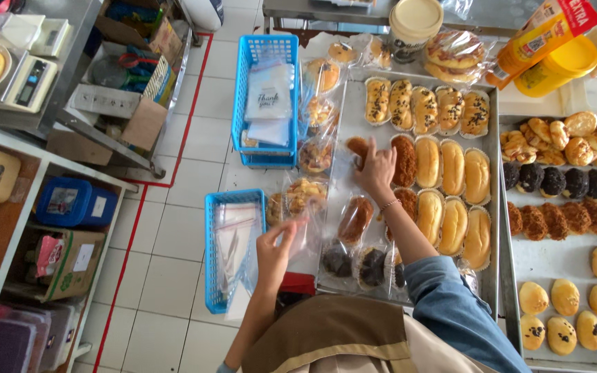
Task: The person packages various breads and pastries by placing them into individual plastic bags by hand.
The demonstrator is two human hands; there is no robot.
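- Bun [359, 146], brown and round, sits at the left end of the middle row on the metal tray [354, 114]; right hand [376, 168] is on it, fingers curled around its right side, grasping it.
- Right arm in a blue sleeve [450, 304] reaches up across the tray; thin bracelet at the wrist.
- Left hand [276, 246] is raised just left of the tray, thumb and fingertips pinched on the edge of a clear plastic bag [298, 231]; the bag hangs loose between the hand and the tray.
- Same tray: top row of oval buns with dark sprinkles [424, 107], then pale glazed oval buns [453, 166] in two rows, brown crumb-topped ones beside the right hand.
- Already bagged pastries [316, 114] lie in a line along the tray's left edge; dark ones near the front.
- Two blue plastic baskets [224, 249] left of the tray hold stacks of clear bags.
- Second tray [561, 259] on the right carries small round and dark buns.
- Yellow tub [557, 65] stands behind it on the table.
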